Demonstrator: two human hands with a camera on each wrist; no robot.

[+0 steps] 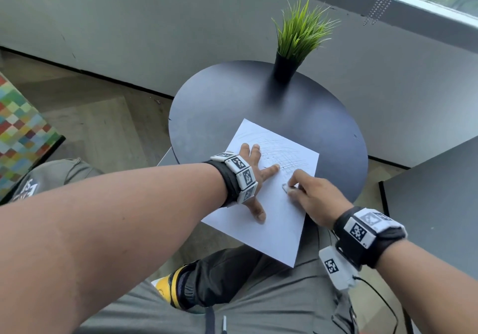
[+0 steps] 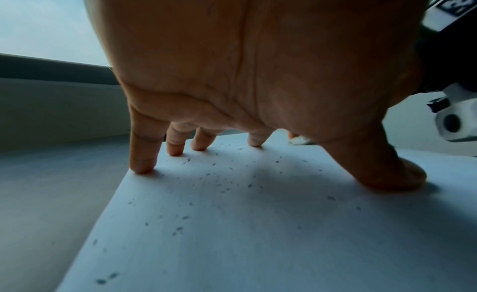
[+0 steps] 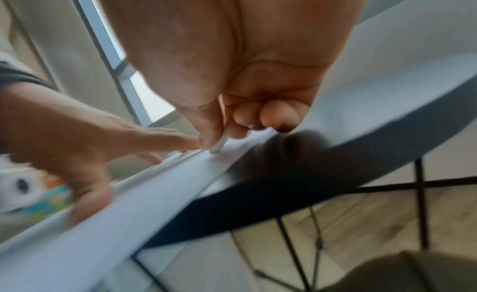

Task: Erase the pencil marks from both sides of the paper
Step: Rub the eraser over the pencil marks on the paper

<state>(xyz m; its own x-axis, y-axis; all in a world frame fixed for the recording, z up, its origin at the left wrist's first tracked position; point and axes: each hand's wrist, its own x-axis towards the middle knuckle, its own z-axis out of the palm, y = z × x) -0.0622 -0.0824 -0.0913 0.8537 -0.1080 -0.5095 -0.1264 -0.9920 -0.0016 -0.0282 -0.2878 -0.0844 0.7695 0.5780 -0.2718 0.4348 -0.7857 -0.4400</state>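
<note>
Right hand (image 1: 314, 199) fingers pinch the small white eraser (image 1: 286, 188) on the white paper sheet (image 1: 279, 219); left hand (image 1: 252, 178) fingers spread flat beside it; far half still has pencil marks (image 1: 282, 152).

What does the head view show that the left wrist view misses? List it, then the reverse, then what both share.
Only the head view shows the pencil marks, the potted plant and the whole round table. Only the left wrist view shows dark eraser crumbs scattered on the sheet. Both show the paper, the left hand pressing spread fingers on it, and the white eraser by the right hand.
</note>
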